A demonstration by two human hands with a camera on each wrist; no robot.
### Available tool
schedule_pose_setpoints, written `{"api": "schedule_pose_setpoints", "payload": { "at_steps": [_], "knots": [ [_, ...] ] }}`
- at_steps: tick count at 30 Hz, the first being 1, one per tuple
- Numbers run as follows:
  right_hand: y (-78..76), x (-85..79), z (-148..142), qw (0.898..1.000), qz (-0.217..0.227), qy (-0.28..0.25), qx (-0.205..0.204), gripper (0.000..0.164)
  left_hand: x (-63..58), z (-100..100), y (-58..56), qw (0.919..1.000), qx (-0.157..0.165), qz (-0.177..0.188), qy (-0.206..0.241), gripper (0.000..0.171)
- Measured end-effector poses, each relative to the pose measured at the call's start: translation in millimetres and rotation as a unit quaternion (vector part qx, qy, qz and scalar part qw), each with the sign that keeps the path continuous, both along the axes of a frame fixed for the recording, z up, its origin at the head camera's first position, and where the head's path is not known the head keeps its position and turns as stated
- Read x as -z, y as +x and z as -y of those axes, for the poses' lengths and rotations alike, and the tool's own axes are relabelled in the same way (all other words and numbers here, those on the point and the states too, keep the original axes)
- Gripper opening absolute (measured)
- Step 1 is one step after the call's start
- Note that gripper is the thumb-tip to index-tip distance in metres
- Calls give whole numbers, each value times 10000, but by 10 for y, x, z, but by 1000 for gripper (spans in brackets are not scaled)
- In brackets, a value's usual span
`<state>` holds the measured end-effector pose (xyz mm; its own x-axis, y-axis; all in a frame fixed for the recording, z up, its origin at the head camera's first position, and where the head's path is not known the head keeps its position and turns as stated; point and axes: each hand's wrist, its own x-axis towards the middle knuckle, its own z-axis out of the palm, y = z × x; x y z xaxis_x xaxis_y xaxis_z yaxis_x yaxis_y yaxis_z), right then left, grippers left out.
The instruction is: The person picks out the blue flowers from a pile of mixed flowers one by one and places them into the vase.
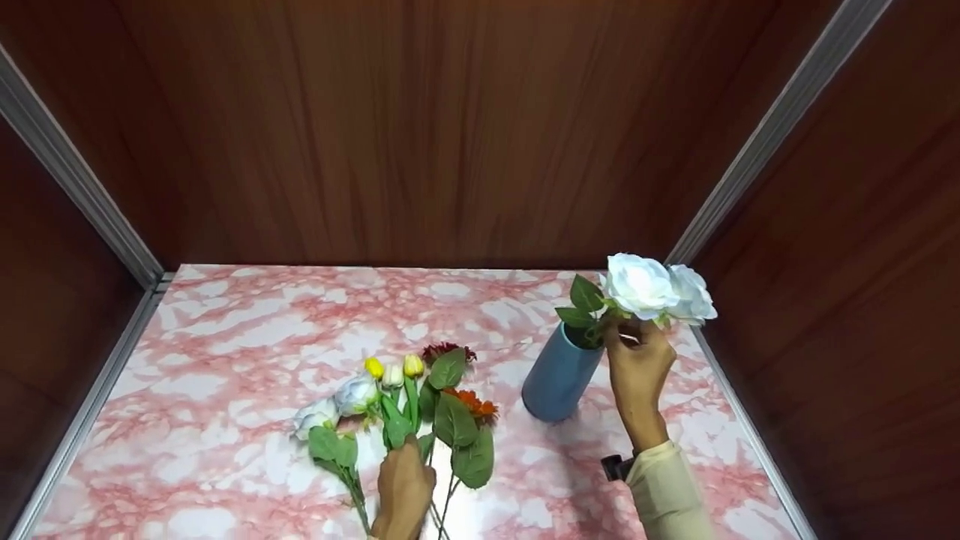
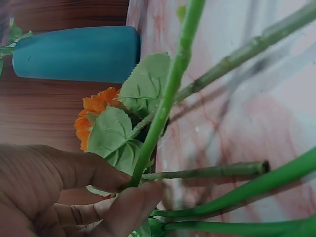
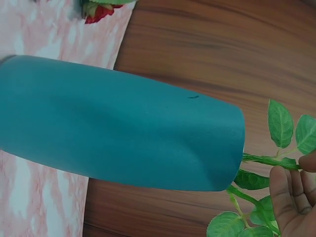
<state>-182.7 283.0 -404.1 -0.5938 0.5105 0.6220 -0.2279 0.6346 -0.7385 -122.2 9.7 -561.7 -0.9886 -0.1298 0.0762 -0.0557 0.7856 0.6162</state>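
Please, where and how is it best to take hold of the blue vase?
Probably wrapped around the upper body of the blue vase, from the left: it is round and narrows upwards, while the right hand and white roses crowd its right side.

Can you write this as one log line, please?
left hand: pinches green stem | right hand: holds leafy stem at blue vase mouth | vase: upright on table | orange flower: outside vase
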Motion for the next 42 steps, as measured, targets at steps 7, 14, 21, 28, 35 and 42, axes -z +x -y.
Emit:
{"api": "schedule_pose_setpoints", "payload": {
  "at_steps": [7,14,21,28,35,42],
  "knots": [
    [37,33,-81,9999,-131,-9,-94,5,-74,-54,-68,9992,40,-347,199,18],
    [92,102,-124,9993,-137,-195,-303,9,-73,-71,-80,9965,94,-789,262,16],
    [160,101,-10,9991,-119,-180,-374,10,-74,-37,-62,9943,-14,-1025,306,17],
    [177,393,66,9996,71,-159,-209,6,-87,-15,-61,9936,-184,-1059,337,18],
    [212,524,185,9985,160,-43,-521,8,-101,9,-35,9932,-257,-1087,318,21],
    [249,484,264,9925,-71,-265,-1188,9,-133,28,-1,9908,-293,-1283,315,25]
  ]
}}
